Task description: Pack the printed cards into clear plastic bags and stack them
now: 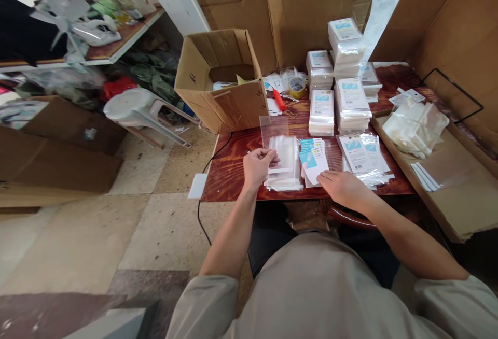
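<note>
The left hand [259, 167] pinches a clear sleeve [268, 130] between thumb and fingers, over the sleeve stack [288, 164] on the red-brown table [229, 170]; the right hand [345, 188] touches the lower right part of a blue-and-white card [314, 167] at the card pile [306, 145], though whether its fingers pinch it cannot be told; filled packets [357, 153] lie near, rightward.
</note>
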`<control>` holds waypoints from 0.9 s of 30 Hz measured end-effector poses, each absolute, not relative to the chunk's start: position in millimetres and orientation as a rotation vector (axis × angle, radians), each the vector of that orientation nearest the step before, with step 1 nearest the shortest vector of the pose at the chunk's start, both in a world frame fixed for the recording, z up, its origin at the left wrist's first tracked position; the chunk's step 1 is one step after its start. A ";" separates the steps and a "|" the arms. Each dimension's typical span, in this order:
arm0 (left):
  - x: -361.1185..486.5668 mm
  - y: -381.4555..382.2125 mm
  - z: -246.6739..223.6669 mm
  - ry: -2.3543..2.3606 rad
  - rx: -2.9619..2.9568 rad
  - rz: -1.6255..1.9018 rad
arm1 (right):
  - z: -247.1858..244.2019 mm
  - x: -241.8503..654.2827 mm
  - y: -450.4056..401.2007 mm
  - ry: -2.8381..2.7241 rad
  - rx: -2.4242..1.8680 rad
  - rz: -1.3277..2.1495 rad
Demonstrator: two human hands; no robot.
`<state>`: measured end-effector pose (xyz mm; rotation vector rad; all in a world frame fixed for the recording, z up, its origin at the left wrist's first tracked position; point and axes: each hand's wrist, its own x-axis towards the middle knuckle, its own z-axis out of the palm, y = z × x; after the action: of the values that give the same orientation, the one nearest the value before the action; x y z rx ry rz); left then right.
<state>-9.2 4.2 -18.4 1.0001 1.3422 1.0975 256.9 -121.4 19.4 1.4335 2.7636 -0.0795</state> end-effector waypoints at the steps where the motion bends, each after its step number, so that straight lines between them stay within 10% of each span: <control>1: -5.2 4.9 -21.9 1.301 0.929 1.126 | 18.2 257.6 -123.4 2.779 1.444 -0.070; 14: 19.6 -1.9 -21.9 1.057 0.604 1.209 | 17.7 273.8 -123.6 2.985 1.556 -0.290; 18: 24.8 -4.6 -16.2 1.036 0.493 1.278 | 32.9 284.6 -130.4 3.038 2.485 -0.406; 24: 38.7 -19.8 -7.3 0.902 0.480 1.343 | 37.4 266.3 -140.2 1.987 3.056 -2.040; 27: 45.4 -31.2 -2.6 0.871 0.491 1.329 | 28.6 251.8 -133.0 1.761 3.169 -2.161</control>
<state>45.4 -31.2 -2.6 0.4910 0.8708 1.3286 251.8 -133.0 28.6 3.1687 1.7611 -2.1610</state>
